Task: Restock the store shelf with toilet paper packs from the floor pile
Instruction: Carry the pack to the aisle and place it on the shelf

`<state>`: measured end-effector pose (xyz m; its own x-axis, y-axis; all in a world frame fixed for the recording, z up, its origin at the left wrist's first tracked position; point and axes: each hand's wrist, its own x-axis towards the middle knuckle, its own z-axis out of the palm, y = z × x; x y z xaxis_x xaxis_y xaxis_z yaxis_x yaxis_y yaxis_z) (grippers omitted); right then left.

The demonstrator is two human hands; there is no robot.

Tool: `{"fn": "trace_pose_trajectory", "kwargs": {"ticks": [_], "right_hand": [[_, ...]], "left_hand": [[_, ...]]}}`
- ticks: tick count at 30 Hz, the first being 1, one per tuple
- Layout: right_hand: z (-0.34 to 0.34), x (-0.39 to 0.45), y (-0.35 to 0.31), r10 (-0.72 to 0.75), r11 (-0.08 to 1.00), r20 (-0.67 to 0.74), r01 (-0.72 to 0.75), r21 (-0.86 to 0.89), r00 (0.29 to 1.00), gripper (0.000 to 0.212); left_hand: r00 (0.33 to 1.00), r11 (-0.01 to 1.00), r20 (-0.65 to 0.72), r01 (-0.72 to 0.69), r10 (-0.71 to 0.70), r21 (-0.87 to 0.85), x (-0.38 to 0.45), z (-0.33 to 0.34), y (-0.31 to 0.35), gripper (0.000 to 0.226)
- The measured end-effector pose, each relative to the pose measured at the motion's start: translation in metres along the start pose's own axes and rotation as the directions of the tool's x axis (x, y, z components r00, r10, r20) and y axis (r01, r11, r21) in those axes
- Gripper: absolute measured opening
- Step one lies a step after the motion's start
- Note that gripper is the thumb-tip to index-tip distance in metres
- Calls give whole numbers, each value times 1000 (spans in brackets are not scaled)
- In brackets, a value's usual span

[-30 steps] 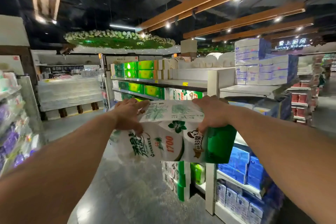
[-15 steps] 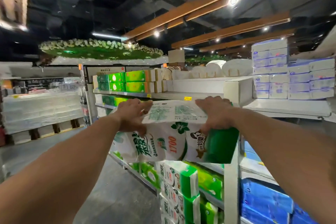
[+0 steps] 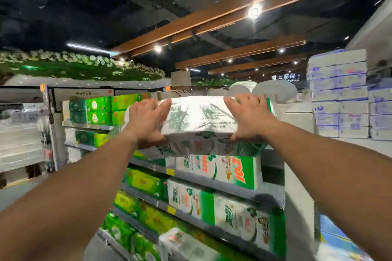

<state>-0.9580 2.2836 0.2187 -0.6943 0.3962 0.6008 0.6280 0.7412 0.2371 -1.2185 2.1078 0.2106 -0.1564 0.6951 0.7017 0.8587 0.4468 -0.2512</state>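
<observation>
We count two hands, the left hand (image 3: 146, 121) and right hand (image 3: 250, 116), on one toilet paper pack (image 3: 199, 121). We see three wooden ceiling beams (image 3: 212, 19) at upper centre.

Motion blur smears the held pack's (image 3: 199, 121) print – its underside hidden; bottom shelf packs (image 3: 180, 246) cut off.

A green and white toilet paper pack (image 3: 220, 170) on the shelf under the held one shows orange "10.2". Far right, a lit sign (image 3: 285, 77) carries Chinese characters, too blurred to read.
</observation>
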Motion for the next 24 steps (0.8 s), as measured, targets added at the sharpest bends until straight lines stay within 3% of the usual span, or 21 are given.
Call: {"fn": "trace_pose_trajectory", "kwargs": {"ticks": [6, 15, 24], "right_hand": [[56, 80, 19, 127, 981, -104, -140, -134, 986, 116], [115, 162, 68, 301, 912, -113, -321, -254, 947, 115], [173, 215, 135, 364, 888, -12, -351, -297, 931, 108]], "left_hand": [[982, 990, -161, -110, 95, -87, 111, 107, -27, 121], [953, 913, -210, -276, 219, -301, 255, 222, -9, 119], [954, 856, -162, -298, 252, -423, 342, 313, 39, 121]]}}
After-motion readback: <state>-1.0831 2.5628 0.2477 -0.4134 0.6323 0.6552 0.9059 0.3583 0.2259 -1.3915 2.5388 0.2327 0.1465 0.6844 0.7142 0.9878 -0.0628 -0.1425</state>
